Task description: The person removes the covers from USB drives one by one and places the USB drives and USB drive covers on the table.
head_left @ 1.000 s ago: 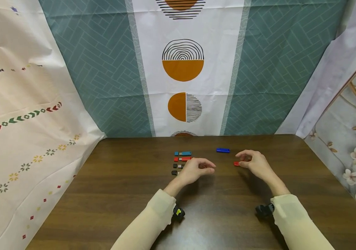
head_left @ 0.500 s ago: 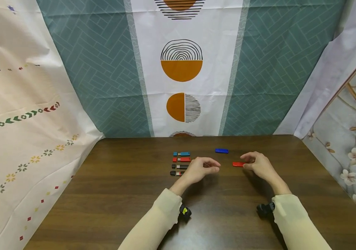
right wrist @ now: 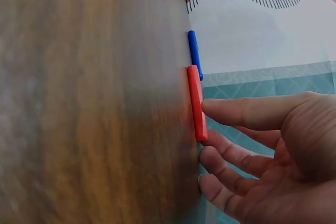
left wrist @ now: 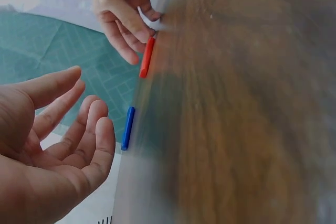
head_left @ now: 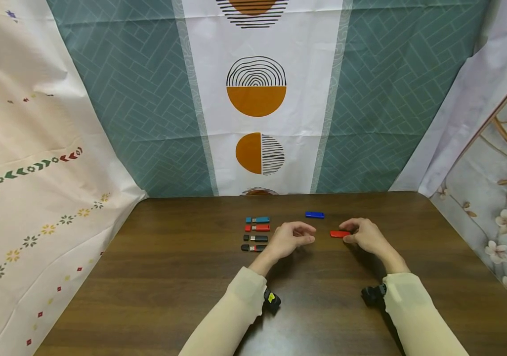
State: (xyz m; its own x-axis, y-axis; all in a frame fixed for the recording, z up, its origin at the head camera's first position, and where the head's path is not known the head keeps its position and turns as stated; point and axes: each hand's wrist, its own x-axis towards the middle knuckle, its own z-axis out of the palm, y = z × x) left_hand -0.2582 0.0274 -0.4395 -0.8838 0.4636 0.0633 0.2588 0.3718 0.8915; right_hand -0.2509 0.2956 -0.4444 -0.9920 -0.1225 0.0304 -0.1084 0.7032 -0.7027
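Observation:
A red USB stick (head_left: 337,234) lies on the table beside my right hand (head_left: 367,239). The thumb and bent fingers of that hand stand on either side of the stick's near end; in the right wrist view the thumb tip is right by the red USB stick (right wrist: 195,98), and whether it touches cannot be told. My left hand (head_left: 285,241) hovers over the table with loosely bent fingers, holding nothing, as the left wrist view of the left hand (left wrist: 58,150) also shows. Farther back lies a blue USB stick (head_left: 315,215).
Left of my left hand, several USB sticks lie in a column with their connectors bare and caps alongside: a teal one (head_left: 260,219), a red one (head_left: 260,228) and dark ones (head_left: 260,239). The brown table (head_left: 169,267) ends at a patterned cloth backdrop (head_left: 160,123).
My left hand has moved to the right, uncovering more of the dark USB sticks. My right hand has shifted slightly, and more of the single red USB stick shows than one second ago.

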